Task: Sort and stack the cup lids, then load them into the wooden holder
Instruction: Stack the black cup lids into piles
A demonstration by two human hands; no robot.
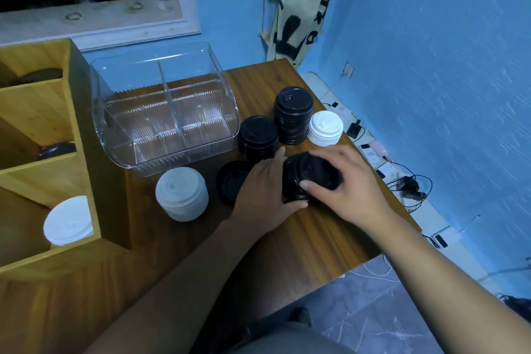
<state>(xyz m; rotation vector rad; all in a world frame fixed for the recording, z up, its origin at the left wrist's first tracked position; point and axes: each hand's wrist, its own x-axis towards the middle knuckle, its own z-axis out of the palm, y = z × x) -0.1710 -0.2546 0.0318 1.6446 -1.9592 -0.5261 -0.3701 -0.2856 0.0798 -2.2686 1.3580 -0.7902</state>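
My right hand (344,181) grips a stack of black lids (313,172) from above, fingers curled over its far side and thumb laid across the near face. My left hand (263,190) cups the same stack from the left, fingers pressed together along its side, thumb hooked round its near edge. The stack sits tilted between my palms, low over the counter (316,241) — whether it touches the wood I cannot tell.

Just left of it, partly under my left hand, a single black lid (230,181) lies flat. Beyond my hands stand a short black stack (258,133), a taller black stack (293,112) and, right beside that one, a low white stack (324,128). A frosted white stack (182,194) stands further left, in front of a clear divided box (166,112).

At the left edge is the wooden holder (37,115) — a white lid (69,221) leans in its nearest compartment, and a dark lid (57,149) lies in the one behind.
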